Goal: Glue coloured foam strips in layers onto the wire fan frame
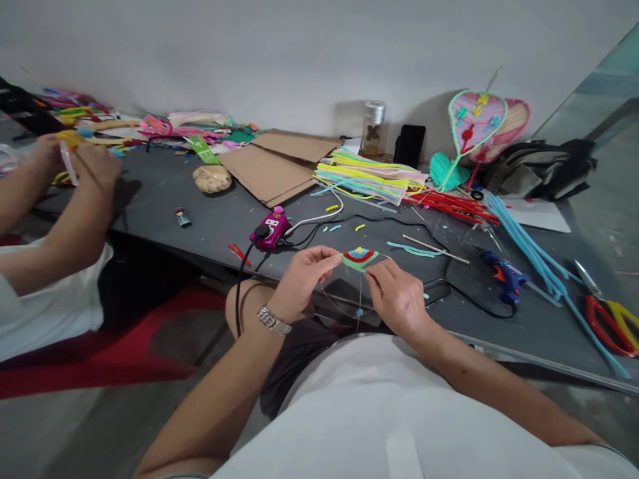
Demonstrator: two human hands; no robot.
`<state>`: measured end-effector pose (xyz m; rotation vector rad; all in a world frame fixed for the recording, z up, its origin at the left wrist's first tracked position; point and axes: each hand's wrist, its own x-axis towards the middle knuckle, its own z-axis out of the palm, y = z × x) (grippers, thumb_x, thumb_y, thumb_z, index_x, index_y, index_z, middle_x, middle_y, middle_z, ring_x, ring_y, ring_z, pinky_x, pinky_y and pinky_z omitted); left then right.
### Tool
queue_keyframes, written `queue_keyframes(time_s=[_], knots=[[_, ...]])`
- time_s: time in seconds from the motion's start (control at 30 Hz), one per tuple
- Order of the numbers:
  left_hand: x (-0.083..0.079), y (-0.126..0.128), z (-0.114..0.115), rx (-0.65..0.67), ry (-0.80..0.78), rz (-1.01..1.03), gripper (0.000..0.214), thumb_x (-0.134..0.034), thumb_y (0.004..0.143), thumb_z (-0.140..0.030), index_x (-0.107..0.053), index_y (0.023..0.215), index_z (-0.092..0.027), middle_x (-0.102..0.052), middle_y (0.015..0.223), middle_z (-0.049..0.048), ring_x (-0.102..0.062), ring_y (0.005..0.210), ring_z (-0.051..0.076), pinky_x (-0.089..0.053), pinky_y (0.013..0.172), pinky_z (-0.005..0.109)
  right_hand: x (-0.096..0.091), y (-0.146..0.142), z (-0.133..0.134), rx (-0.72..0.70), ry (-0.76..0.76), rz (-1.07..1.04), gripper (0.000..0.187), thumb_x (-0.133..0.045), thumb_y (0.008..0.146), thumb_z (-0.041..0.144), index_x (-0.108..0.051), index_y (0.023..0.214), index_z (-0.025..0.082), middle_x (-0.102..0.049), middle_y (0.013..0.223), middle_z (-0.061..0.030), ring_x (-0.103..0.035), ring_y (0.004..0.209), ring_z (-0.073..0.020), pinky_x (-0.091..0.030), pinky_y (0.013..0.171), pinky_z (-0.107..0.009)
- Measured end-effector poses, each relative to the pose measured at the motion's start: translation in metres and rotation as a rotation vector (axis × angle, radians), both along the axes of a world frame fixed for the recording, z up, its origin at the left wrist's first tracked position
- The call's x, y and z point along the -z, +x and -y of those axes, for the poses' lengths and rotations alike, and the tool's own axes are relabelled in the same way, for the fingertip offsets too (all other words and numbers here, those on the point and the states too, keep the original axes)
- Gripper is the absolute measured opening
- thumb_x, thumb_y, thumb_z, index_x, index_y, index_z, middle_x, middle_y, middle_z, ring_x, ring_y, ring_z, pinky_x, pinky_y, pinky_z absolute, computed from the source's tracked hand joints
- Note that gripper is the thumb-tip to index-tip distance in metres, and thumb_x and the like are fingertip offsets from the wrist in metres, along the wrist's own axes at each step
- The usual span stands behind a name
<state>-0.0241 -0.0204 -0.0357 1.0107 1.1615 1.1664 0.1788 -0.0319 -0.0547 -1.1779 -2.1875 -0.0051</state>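
Between my two hands is a wire frame with a fan-shaped panel (357, 258) of pipe cleaners, banded green, red, white and blue with a yellow middle. My left hand (312, 274) pinches the panel's left corner between thumb and fingers. My right hand (397, 293) is closed on its lower right edge, fingertips partly hidden. Thin curved wire hangs below, with a small blue knot (359, 312) on a straight wire. Beyond my hands, blue and green pipe cleaners (414, 249) lie by a thin stick (436, 249). A blue glue gun (506, 276) rests on the table to the right.
A magenta power socket (269, 229) with cords sits ahead-left. Scissors (602, 313) lie far right near blue pipe cleaners (532, 239). Behind are pipe-cleaner bundles (369, 174), cardboard (272, 169), a bottle (373, 130) and decorated fans (476, 126). Another person's hands (97, 159) work at left.
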Motion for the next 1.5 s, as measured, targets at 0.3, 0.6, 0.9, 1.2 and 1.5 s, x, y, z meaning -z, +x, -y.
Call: queue_keyframes(time_s=[0.3,0.6,0.9,1.2,1.5], knots=[[0.006,0.005,-0.004,-0.021,-0.016,0.016,0.031,-0.089,0.065,-0.041,-0.071,0.075,-0.017,-0.072,0.072,0.0044,-0.064,0.067,0.015,-0.039,0.055,0.023,0.000,0.001,-0.007,0.010,0.111,0.092,0.027,-0.049,0.101,0.013,-0.072,0.088,0.020,-0.071,0.087,-0.0068,-0.061,0.077,-0.0166,-0.037,0.068,-0.030],[0.001,0.010,-0.004,-0.029,-0.018,0.025,0.033,-0.088,0.064,-0.040,-0.070,0.076,-0.016,-0.073,0.070,0.0026,-0.063,0.064,0.012,-0.039,0.056,0.021,-0.003,0.004,-0.016,-0.148,0.240,0.160,0.020,-0.053,0.098,0.012,-0.071,0.092,0.020,-0.072,0.096,-0.0066,-0.059,0.085,-0.0183,-0.034,0.077,-0.035],[0.002,0.020,-0.011,0.046,-0.094,0.052,0.037,-0.090,0.057,-0.038,-0.063,0.068,-0.016,-0.073,0.070,0.0034,-0.071,0.071,0.017,-0.040,0.055,0.021,-0.004,0.007,-0.023,-0.171,0.252,0.099,0.017,-0.055,0.096,0.011,-0.070,0.092,0.019,-0.073,0.093,-0.0058,-0.061,0.084,-0.0173,-0.032,0.081,-0.036],[-0.002,0.019,-0.012,0.074,-0.134,0.065,0.036,-0.087,0.066,-0.042,-0.077,0.086,-0.013,-0.078,0.085,0.0089,-0.068,0.064,0.013,-0.029,0.045,0.018,-0.001,0.009,-0.024,-0.151,0.229,0.102,0.022,-0.051,0.096,0.010,-0.071,0.096,0.019,-0.074,0.094,-0.0058,-0.062,0.084,-0.0176,-0.032,0.082,-0.037],[0.001,0.017,-0.015,0.223,-0.203,0.254,0.039,-0.088,0.069,-0.045,-0.071,0.089,-0.016,-0.080,0.098,0.0119,-0.077,0.087,0.023,-0.046,0.055,0.020,-0.003,0.013,-0.025,-0.101,0.292,0.049,0.017,-0.055,0.097,0.010,-0.068,0.092,0.019,-0.075,0.092,-0.0045,-0.063,0.081,-0.0164,-0.032,0.083,-0.037]])
